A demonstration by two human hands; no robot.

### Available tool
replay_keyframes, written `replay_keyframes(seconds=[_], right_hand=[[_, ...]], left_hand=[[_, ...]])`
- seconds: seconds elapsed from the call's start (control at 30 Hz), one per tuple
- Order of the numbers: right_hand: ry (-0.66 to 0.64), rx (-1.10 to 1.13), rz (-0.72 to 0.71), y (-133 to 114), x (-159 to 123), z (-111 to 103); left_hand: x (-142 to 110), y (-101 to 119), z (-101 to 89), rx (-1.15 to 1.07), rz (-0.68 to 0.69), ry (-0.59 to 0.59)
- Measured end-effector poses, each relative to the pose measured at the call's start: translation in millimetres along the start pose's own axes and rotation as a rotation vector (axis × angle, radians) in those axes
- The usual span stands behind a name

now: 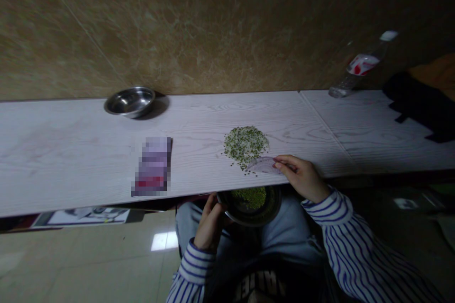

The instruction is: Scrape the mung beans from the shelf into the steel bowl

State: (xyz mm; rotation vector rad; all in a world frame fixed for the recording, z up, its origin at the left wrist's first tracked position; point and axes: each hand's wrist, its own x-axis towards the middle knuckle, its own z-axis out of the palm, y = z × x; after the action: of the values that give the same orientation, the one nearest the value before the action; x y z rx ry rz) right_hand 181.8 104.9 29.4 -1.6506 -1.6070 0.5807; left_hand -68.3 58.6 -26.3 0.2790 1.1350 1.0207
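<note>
**Pile ahead and left of the right hand; held bowl below the table edge**

The loose pile of small green and white grains lies on the pale wood-grain table, ahead and left of the right hand, the nearer hand. That hand's fingers are pinched on the right end of a clear, curved plastic sheet. Its long axis runs roughly left-right; its left end meets the pile's near side.

The left hand is clamped on the left rim of a round metal bowl containing green grains. This bowl is nearer the body than the pile, below the table's front edge, which stands between them.

Noted apart: a shiny steel bowl at far left by the wall, a pixelated purple item left of the pile, and a clear, white-capped bottle at far right.
</note>
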Motion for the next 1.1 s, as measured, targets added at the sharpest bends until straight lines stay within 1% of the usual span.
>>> replay_keyframes(seconds=[0.2, 0.37, 0.5, 0.8, 0.97, 1.1], right_hand=[[-0.001, 0.02, 0.002, -3.7, -1.9, 3.9], [0.026, 0.007, -0.002, 3.2, 0.4, 5.5], [0.043, 0.001, 0.007, 7.4, 1.4, 4.9], [0.017, 0.011, 0.007, 1.2, 0.0, 4.7], [0.053, 0.029, 0.014, 2.9, 1.1, 6.6], [0.044, 0.036, 0.015, 2.2, 1.5, 9.0]], left_hand=[[-0.7, 1.8, 0.6, 0.021, -0.008, 0.008], [0.1, 0.0, -0.4, 0.041, 0.007, 0.001], [4.1, -4.6, -3.3, 0.051, 0.017, 0.027], [4.4, -4.9, -3.1, 0.039, 0.018, 0.035], [3.8, -4.3, -3.2, 0.028, 0.017, 0.047], [5.2, -4.7, -5.1, 0.017, 0.023, 0.051]])
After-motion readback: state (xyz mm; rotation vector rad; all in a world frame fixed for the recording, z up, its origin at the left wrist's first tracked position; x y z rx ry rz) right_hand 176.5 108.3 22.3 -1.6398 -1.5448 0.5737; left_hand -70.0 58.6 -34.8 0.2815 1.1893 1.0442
